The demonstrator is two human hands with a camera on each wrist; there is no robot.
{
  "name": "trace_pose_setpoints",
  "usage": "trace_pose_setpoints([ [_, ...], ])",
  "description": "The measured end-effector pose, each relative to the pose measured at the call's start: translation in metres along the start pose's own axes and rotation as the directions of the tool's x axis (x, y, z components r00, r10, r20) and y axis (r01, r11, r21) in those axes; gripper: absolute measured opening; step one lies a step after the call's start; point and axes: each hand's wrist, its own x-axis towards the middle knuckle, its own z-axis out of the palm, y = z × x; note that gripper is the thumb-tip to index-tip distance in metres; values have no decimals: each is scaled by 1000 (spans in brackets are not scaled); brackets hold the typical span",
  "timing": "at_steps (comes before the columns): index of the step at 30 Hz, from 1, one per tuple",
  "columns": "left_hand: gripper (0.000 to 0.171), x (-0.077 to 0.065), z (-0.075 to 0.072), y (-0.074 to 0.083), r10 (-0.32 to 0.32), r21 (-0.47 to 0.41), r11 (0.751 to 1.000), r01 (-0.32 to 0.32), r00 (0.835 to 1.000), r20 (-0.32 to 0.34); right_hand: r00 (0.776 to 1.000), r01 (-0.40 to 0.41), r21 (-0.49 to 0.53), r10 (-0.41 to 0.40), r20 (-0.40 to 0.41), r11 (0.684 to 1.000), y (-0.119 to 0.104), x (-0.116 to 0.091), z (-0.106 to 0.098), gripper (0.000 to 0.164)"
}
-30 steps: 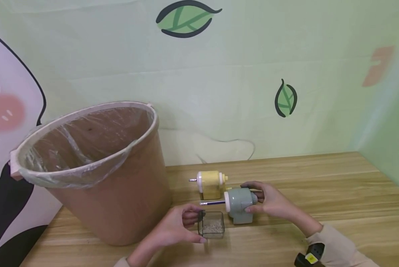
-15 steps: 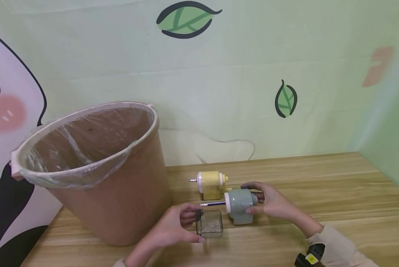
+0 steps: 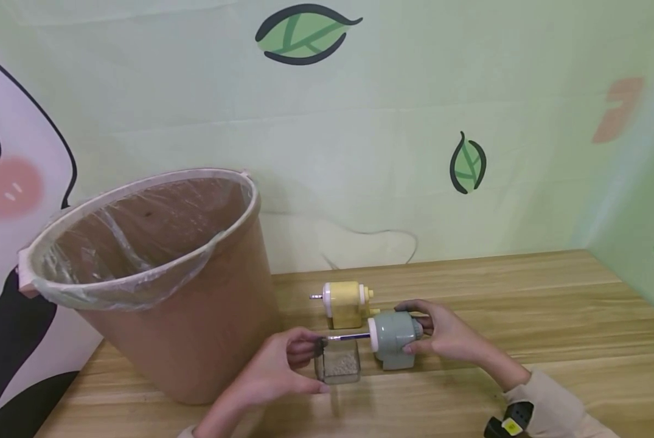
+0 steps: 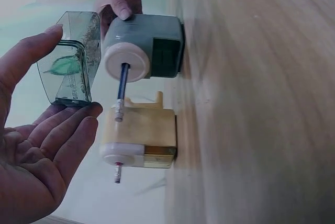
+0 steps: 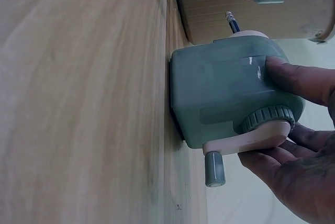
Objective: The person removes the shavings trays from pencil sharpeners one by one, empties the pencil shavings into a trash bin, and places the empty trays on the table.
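Observation:
My left hand (image 3: 277, 370) holds a clear, smoky shavings drawer (image 3: 340, 364) between thumb and fingers. Pale shavings lie inside it, and it appears lifted off the table. My right hand (image 3: 446, 333) grips the grey-green crank pencil sharpener (image 3: 395, 336) from the crank side, thumb on one side and fingers on the other. A dark blue pencil (image 3: 354, 336) sticks out of its white front ring, eraser end outward. The left wrist view shows an open drawer slot (image 4: 165, 56) in the sharpener's front. The crank handle (image 5: 214, 169) hangs beside my right fingers.
A yellow pencil sharpener (image 3: 344, 304) with a pencil in it stands just behind the green one. At the left rises a large brown bin (image 3: 222, 340) lined with a clear bag. The wooden table (image 3: 524, 286) meets a leaf-printed backdrop.
My left hand has shifted slightly left and upward in the head view, carrying the drawer further from the green sharpener. The right hand and the sharpener stay about where they were.

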Motion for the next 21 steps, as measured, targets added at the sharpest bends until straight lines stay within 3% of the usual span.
trace_pose_setpoints([
  [10,64,-5,-8,13,17,111,994,-12,999,-47,1000,5,6,-5,7,1000,1,-1,0,71],
  [21,65,-14,-19,37,77,163,985,-59,991,-107,1000,3,-6,-3,9,1000,2,-1,-1,72],
])
